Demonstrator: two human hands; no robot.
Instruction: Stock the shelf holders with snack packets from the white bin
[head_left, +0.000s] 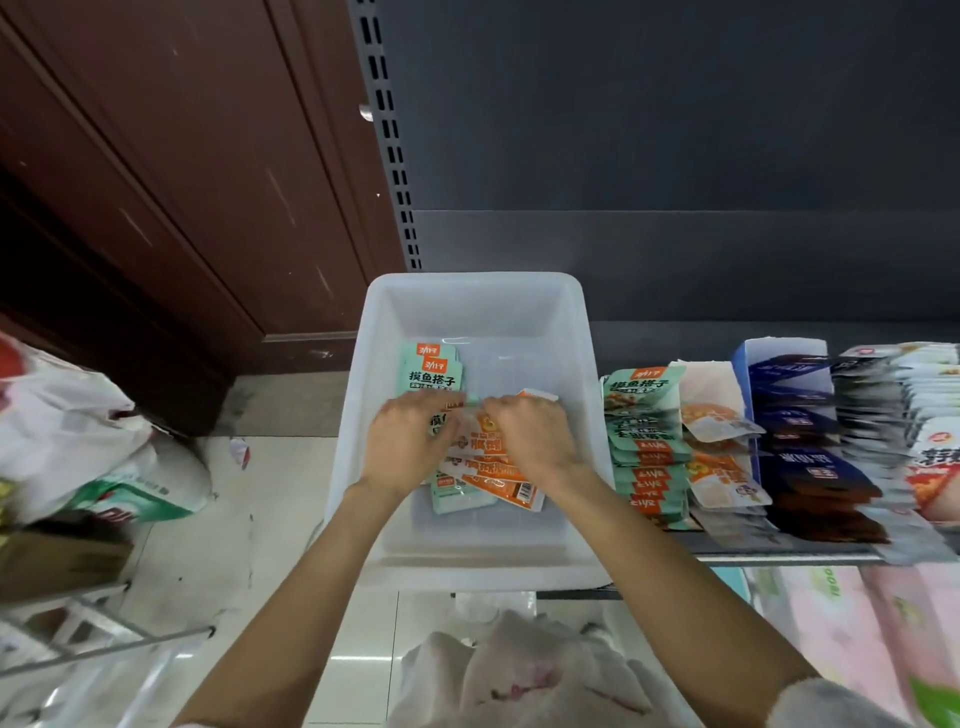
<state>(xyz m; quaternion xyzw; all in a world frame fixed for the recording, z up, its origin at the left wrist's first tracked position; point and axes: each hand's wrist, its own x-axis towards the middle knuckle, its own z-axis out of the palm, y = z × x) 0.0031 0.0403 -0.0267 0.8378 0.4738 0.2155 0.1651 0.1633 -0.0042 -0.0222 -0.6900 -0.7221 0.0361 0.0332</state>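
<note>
The white bin (576, 332) stands on the shelf's left end. Inside lie mint-green snack packets (430, 371) at the left and orange packets (493, 475) under my hands. My left hand (410, 441) and my right hand (535, 436) are both down in the bin, side by side, fingers curled over the orange and green packets in the middle. Their fingertips are hidden by the packets. To the right of the bin, shelf holders hold a row of green packets (644, 447) and a row of orange-and-white packets (719, 447).
Further right on the shelf stand a blue carton holder (779, 358) with dark blue packets (815, 467) and more silver and white packets (930, 415). White plastic bags (67, 431) lie on the floor at left, by a brown door (182, 182). Pink packages (857, 623) sit below the shelf.
</note>
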